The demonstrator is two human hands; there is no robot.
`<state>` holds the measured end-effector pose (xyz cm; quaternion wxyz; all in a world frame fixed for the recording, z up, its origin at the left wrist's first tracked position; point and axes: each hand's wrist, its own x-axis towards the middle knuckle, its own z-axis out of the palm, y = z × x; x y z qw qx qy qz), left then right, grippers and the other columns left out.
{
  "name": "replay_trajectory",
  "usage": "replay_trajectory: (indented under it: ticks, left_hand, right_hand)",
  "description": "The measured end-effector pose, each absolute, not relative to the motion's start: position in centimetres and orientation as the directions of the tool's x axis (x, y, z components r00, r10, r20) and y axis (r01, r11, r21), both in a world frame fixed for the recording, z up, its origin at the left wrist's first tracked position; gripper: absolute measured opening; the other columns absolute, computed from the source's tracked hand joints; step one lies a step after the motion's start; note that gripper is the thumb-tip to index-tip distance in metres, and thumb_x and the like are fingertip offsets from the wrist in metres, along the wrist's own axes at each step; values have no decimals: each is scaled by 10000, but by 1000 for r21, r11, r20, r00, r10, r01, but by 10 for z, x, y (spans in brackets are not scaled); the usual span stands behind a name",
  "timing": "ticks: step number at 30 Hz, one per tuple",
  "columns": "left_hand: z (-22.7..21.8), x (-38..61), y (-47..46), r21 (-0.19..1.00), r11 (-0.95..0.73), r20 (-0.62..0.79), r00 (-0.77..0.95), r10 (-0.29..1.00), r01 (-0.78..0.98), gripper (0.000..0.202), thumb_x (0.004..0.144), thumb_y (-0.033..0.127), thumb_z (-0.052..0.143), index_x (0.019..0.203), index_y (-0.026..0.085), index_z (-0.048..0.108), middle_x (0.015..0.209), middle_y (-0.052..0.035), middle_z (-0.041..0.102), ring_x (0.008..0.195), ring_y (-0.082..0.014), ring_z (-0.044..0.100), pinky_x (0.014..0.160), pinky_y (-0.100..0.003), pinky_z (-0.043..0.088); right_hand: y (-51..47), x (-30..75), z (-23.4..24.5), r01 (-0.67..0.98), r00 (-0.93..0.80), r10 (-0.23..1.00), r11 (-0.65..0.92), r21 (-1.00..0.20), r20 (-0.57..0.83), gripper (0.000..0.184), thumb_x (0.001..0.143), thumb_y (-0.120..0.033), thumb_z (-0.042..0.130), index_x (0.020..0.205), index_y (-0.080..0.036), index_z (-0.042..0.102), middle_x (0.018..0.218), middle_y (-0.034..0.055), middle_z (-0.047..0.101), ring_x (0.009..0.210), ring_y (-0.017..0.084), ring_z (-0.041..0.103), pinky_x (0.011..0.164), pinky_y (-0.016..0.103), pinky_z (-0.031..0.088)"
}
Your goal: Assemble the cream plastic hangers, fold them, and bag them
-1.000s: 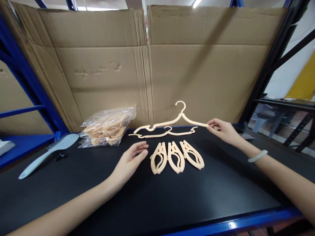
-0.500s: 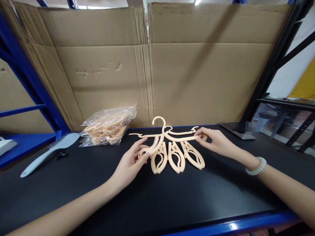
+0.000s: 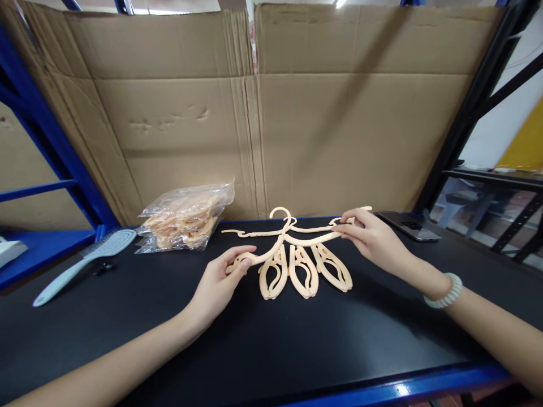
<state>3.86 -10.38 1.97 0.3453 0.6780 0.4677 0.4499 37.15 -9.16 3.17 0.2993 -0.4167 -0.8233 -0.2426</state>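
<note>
A cream plastic hanger (image 3: 292,237), spread out wide, hovers just above the black table (image 3: 271,345). My left hand (image 3: 220,280) pinches its left arm end. My right hand (image 3: 369,234) grips its right arm end. Under it lie three folded cream hangers (image 3: 303,271) side by side. Behind them another unfolded hanger (image 3: 258,232) lies flat on the table.
A clear bag of folded hangers (image 3: 184,220) sits at the back left. A pale blue hairbrush (image 3: 80,263) lies at the far left. A dark phone (image 3: 405,225) rests to the right. Cardboard sheets (image 3: 263,107) wall off the back, flanked by shelf posts.
The hanger, held high by my right hand alone, came down toward the folded ones. My left hand took hold of its left end, and both hands now hold it level.
</note>
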Motion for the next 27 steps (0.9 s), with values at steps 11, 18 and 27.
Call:
replay_trajectory:
  ticks: [11,18,27]
  left_hand:
    - [17,37,-102,889,-338,296,174,939,310,368,813,435,611,1076,182,660,819,-18,633,703,-148,535,697,-266,446]
    - [17,38,-104,892,-330,288,173,942,310,364,826,420,606,1100,184,644,822,-13,631,711,-138,529,692,-252,433]
    - [20,42,-106,964,-251,246,66,967,88,501,702,367,764,1122,150,600,738,7,649,649,-110,558,671,-233,482]
  right_hand:
    - [-94,358,25,722,-412,538,685,-97,735,306,918,-139,419,1145,-234,601,1326,131,446,938,199,622,809,403,563]
    - [-97,350,22,533,-294,705,682,-501,646,367,866,-272,576,1230,-230,571,1115,100,610,862,176,622,751,348,600]
    - [-91,359,28,239,-164,849,528,-815,502,301,772,-325,708,1043,-200,665,1084,85,674,998,208,628,916,380,517]
